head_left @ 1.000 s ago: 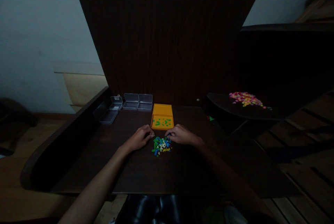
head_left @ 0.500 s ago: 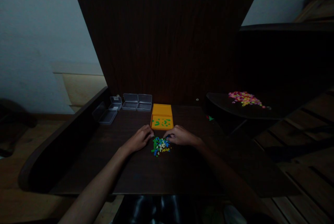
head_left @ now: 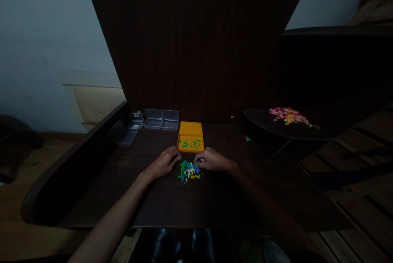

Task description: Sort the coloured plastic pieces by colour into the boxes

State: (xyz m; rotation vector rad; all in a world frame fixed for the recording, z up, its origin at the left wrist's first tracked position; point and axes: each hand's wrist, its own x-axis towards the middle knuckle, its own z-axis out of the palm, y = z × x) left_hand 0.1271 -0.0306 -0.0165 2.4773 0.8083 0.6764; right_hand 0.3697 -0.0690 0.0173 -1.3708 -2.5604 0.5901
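A pile of small plastic pieces point(head_left: 189, 171), green, blue, white and yellow, lies on the dark table between my hands. My left hand point(head_left: 168, 160) rests at the pile's upper left, fingers curled and closed; what they hold, if anything, is hidden. At the upper right of the pile, my right hand point(head_left: 211, 159) has its fingertips pinched together over blue pieces; I cannot make out what is between them. Just beyond both hands stands an opened yellow box point(head_left: 190, 128), with several green pieces point(head_left: 185, 144) scattered in its near half.
Clear plastic boxes point(head_left: 161, 124) with raised lids stand at the back left, with another lidded clear box point(head_left: 126, 136) nearer the side panel. A heap of pink, red and yellow bits point(head_left: 288, 115) sits on the right shelf point(head_left: 260, 120). A small green-and-red item point(head_left: 247, 138) lies below it.
The fingers of my right hand have drawn in slightly at the pile's upper right edge. My left hand has stayed almost in place, and the boxes have not moved.
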